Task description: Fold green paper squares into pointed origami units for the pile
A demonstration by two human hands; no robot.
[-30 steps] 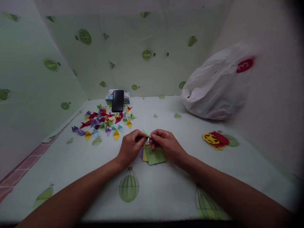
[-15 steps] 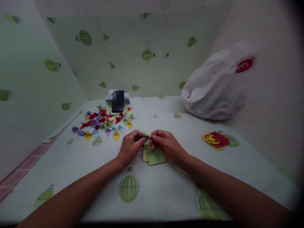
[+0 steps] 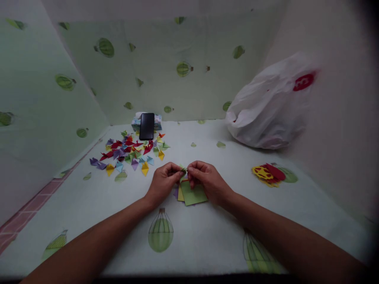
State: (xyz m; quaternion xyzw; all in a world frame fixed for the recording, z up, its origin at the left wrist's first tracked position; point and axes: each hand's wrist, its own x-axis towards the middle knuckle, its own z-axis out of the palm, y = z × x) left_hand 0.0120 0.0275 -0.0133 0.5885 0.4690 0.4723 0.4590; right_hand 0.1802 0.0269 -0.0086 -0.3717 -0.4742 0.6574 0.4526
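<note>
A small folded piece of green origami paper (image 3: 182,169) sits between my two hands, above the table's middle. My left hand (image 3: 166,178) pinches it from the left with thumb and forefinger. My right hand (image 3: 207,179) has its thumb and forefinger pressed together at the paper's right end; the fingertips hide most of that end. Just below the hands lies a stack of square paper sheets (image 3: 194,194), green on top, with yellow and purple edges showing. Many folded paper cranes (image 3: 130,152) in several colours are spread at the left.
A black phone (image 3: 147,126) leans on a tissue box (image 3: 157,121) behind the cranes. A white plastic bag (image 3: 266,110) stands at the back right. Red and yellow cut-out pieces (image 3: 268,174) lie on the right of the balloon-print tablecloth (image 3: 201,240).
The right fingers have shifted very slightly around the green paper's end. The left hand and everything on the table look the same.
</note>
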